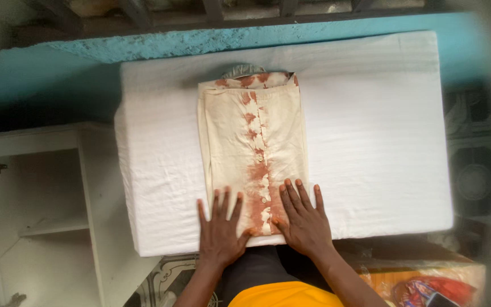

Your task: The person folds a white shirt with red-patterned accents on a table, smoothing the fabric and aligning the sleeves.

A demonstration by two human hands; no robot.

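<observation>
A cream shirt (pixel 252 153) with a rust-red tie-dye streak along its button placket lies folded into a long, narrow rectangle in the middle of the desk (pixel 370 136), which is padded and wrapped in wrinkled white cloth. The sides look already folded in; the length is not yet folded. The left hand (pixel 220 227) and right hand (pixel 304 219) press flat on its near end, fingers spread wide, holding nothing.

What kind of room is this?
Probably a room in a home, used for ironing or folding clothes. Both hands press flat on a folded cream shirt on a white padded table, beside an open white cupboard.
</observation>
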